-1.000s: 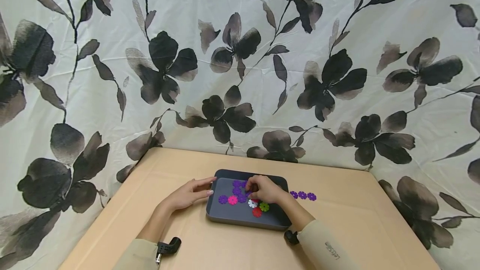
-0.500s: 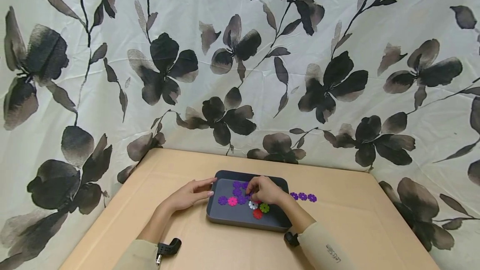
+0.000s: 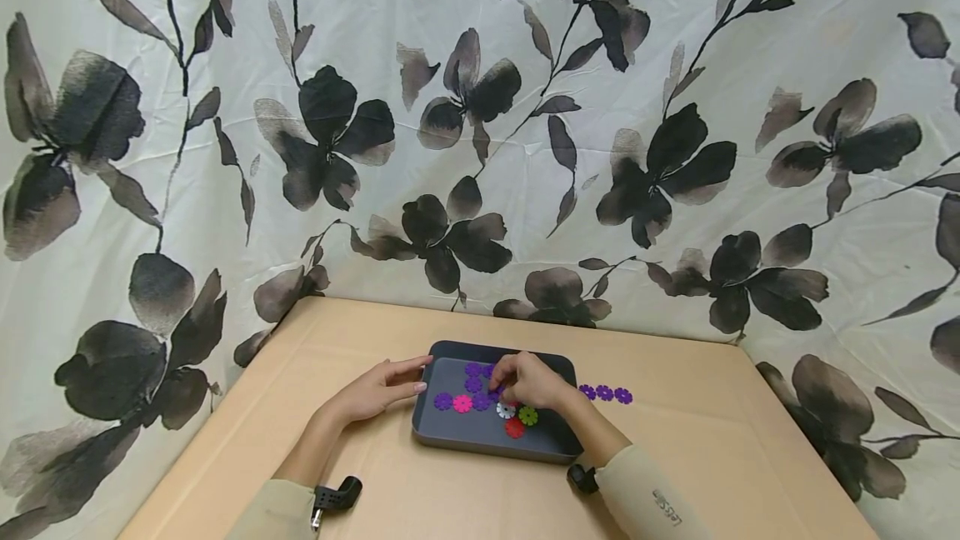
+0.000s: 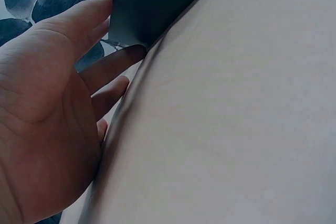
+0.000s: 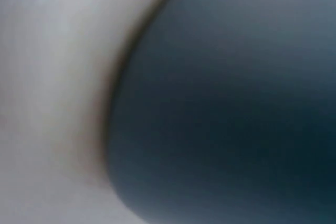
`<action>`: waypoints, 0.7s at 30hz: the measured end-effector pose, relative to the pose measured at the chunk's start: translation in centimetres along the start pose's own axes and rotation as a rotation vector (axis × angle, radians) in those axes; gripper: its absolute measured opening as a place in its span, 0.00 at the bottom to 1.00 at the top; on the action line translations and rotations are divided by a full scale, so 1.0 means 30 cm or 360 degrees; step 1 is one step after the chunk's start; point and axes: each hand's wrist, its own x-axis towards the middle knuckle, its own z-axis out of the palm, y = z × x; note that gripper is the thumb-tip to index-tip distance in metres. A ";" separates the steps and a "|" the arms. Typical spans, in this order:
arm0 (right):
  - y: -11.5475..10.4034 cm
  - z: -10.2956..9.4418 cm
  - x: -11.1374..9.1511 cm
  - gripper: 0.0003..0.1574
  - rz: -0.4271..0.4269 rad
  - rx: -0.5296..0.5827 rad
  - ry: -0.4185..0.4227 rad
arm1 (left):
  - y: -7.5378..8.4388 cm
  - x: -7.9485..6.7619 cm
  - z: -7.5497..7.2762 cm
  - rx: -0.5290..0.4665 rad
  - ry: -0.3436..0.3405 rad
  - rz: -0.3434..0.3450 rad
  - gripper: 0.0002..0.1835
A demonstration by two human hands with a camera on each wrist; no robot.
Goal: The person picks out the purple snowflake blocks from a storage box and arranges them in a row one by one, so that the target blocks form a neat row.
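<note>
The right hand [image 3: 528, 377] reaches into the tray [image 3: 450, 427], its thumb and fingers bent close together at a purple flower piece [image 3: 495, 394]; whether they pinch it, I cannot tell. The left hand [image 3: 378, 386] has fingers extended and spread against the tray's side. At least six purple pieces show under and left of the right fingertips, with one pink piece [image 3: 462, 403] left of them; one white piece [image 3: 506, 411], one green piece [image 3: 528, 416] and one red piece [image 3: 514, 427] lie nearer the person. Three purple pieces outside the tray [image 3: 604, 392] lie right of those fingers. The left wrist view alone reveals the left palm; the right wrist view holds only blurred tray and table [image 5: 47, 103].
</note>
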 end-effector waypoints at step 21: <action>0.034 -0.129 -0.148 0.10 0.0004 0.0218 0.0525 | 0.011 -0.004 0.004 -0.0027 0.0008 0.0045 0.34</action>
